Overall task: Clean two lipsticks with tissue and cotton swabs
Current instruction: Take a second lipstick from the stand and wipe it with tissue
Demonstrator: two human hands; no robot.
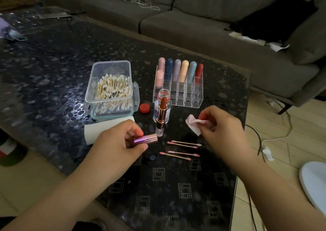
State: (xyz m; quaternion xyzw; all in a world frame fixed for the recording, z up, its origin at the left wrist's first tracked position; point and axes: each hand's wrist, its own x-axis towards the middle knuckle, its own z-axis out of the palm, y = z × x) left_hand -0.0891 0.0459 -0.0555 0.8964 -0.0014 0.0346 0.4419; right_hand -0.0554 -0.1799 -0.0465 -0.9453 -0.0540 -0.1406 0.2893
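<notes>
Used swabs: four cotton swabs (181,148) with pink-stained tips lie flat on the dark patterned table (53,68), lower centre of the frame, between the two hands.
Left hand: the left hand (116,141), left of centre, has its fingers and thumb curled round a shiny purple lipstick cap (145,139), held on its side with the open end pointing right.
Right hand: the right hand (222,123), right of centre, pinches a crumpled, pink-smeared tissue (194,124) between thumb and fingertips, above the tabletop.
Open lipstick: the lipstick (161,118) stands upright at centre frame, its brown-red bullet twisted up and uncapped (rose-gold collar, clear base), between the two hands.
Bottle: a small clear bottle (168,104) stands just behind the lipstick, lid off; its red lid (144,108) lies to its left.
Tissue stack: folded white tissue (95,130) lies partly behind the left hand.
Swab box: a clear plastic box (110,89) full of clean swabs sits left of the bottle.
Rack: a clear acrylic organiser (178,89) toward upper centre holds seven pastel and dark tubes (183,70).
Background: a grey sofa (194,29) fills the top of the frame.
</notes>
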